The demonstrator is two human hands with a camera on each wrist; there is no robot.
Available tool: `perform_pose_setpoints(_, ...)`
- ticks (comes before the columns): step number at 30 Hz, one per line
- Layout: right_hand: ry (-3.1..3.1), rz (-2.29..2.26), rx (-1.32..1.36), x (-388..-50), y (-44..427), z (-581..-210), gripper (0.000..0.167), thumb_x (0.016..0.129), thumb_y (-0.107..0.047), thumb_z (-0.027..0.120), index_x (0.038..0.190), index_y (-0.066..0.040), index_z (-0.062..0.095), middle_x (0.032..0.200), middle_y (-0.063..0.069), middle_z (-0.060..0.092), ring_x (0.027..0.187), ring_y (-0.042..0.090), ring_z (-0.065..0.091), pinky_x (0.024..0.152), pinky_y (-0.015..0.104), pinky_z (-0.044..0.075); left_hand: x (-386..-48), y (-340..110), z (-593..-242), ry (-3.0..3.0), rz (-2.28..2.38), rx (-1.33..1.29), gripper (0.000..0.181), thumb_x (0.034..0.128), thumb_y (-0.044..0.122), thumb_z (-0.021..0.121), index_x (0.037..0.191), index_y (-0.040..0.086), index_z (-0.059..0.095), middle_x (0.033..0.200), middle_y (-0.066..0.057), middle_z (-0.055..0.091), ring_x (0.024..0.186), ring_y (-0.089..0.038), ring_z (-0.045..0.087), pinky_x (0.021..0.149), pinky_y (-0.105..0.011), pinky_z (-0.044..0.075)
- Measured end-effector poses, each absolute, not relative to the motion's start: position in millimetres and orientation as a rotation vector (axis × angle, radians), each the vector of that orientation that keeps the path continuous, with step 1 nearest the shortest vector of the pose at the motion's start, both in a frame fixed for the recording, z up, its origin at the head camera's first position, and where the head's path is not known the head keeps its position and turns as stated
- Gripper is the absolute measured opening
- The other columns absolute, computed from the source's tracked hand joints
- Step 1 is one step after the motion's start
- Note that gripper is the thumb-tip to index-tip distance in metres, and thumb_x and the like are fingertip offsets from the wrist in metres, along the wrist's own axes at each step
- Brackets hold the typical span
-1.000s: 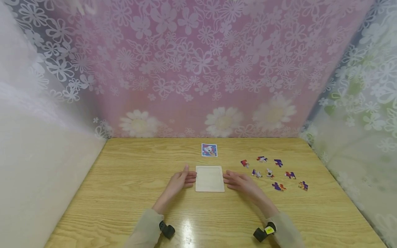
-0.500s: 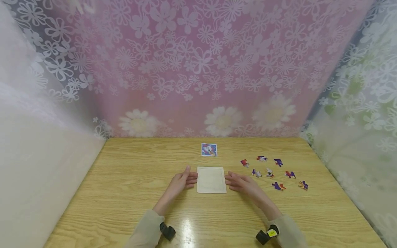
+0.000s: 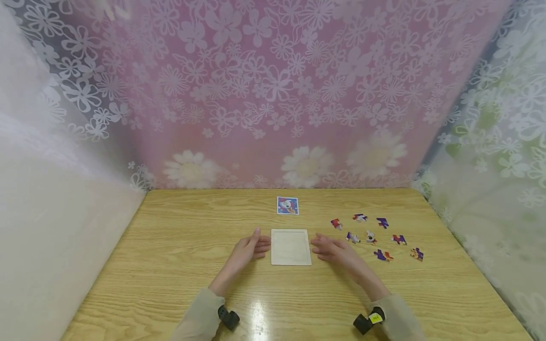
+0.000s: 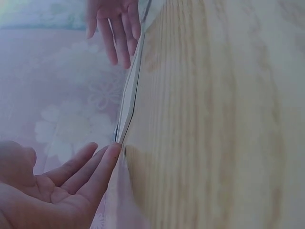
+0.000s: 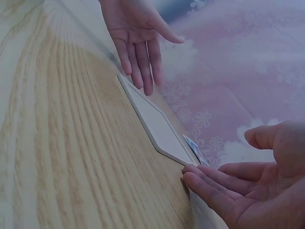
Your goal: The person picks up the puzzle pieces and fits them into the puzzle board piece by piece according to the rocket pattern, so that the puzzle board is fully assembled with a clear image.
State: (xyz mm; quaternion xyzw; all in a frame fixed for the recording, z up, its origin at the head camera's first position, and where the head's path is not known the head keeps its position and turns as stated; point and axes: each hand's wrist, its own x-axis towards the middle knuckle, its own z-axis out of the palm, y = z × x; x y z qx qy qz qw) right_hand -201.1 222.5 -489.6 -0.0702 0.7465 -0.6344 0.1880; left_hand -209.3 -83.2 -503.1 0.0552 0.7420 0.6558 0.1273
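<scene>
A pale square puzzle tray [image 3: 291,247] with a raised rim lies flat on the wooden table, with nothing in it. On its left side is my left hand [image 3: 248,249], palm inward, fingers extended; the fingertips are at the tray's edge, and whether they touch it I cannot tell. My right hand [image 3: 339,253] faces it from the opposite side, a small gap away in the head view, its fingers loosely extended and holding nothing. In the right wrist view the tray [image 5: 155,126] stretches between both hands. Behind it lies a small picture card [image 3: 287,206] showing a white cartoon character.
Several loose jigsaw pieces are scattered to the right of my right hand, among them a red one [image 3: 336,224], a purple one [image 3: 382,222] and a purple-orange one [image 3: 383,255]. Flower-patterned curtains [image 3: 273,94] enclose the table [image 3: 192,222] at the back and sides.
The tray has shifted slightly right and toward me, then stopped. My right hand has drawn a little to the right, away from the tray's edge. Pieces and card stay put.
</scene>
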Motion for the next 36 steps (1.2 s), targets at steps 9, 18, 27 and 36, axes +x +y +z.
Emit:
perform_pose_setpoints(9, 2.157, -1.814, -0.241, -207.2, 230.6, -478.8, 0.057, 0.111, -0.027, 0.043, 0.153, 0.010, 0.033, 0.155, 0.028, 0.039, 0.130, 0.042, 0.055, 0.104, 0.038, 0.051, -204.7, -85.5, -497.3, 2.212, 1.929, 0.179, 0.057, 0.1117, 0.035, 0.037, 0.129, -0.014, 0.060, 0.126, -0.030, 0.065, 0.116, -0.041, 0.065, 0.094, -0.044, 0.057)
perform_pose_setpoints(18, 2.275, -1.799, -0.245, -224.4, 243.7, -477.2, 0.057, 0.111, -0.032, 0.042, 0.156, 0.003, 0.033, 0.151, 0.029, 0.045, 0.132, 0.044, 0.053, 0.107, 0.044, 0.049, -192.0, -90.5, -485.8, 2.580, 1.563, 0.495, 0.044, 0.1099, 0.031, 0.045, 0.131, -0.003, 0.064, 0.129, -0.020, 0.067, 0.117, -0.036, 0.066, 0.096, -0.047, 0.056)
perform_pose_setpoints(27, 2.583, -1.556, -0.420, -248.7, 263.8, -462.5, 0.047, 0.109, -0.023, 0.049, 0.149, 0.003, 0.047, 0.145, 0.027, 0.053, 0.123, 0.047, 0.058, 0.101, 0.056, 0.050, -177.9, -89.5, -481.5, 2.786, 1.105, 0.749, 0.037, 0.1086, 0.024, 0.049, 0.134, 0.002, 0.064, 0.130, -0.015, 0.068, 0.117, -0.030, 0.067, 0.097, -0.045, 0.056)
perform_pose_setpoints(36, 2.822, -1.098, -0.547, -275.3, 279.2, -463.0, 0.039, 0.105, -0.016, 0.057, 0.141, -0.001, 0.058, 0.137, 0.021, 0.062, 0.117, 0.041, 0.064, 0.091, 0.052, 0.057, -170.6, -88.9, -484.1, 2.792, 0.789, 0.933, 0.046, 0.1082, 0.028, 0.049, 0.144, -0.001, 0.053, 0.149, -0.016, 0.053, 0.138, -0.032, 0.051, 0.114, -0.047, 0.042)
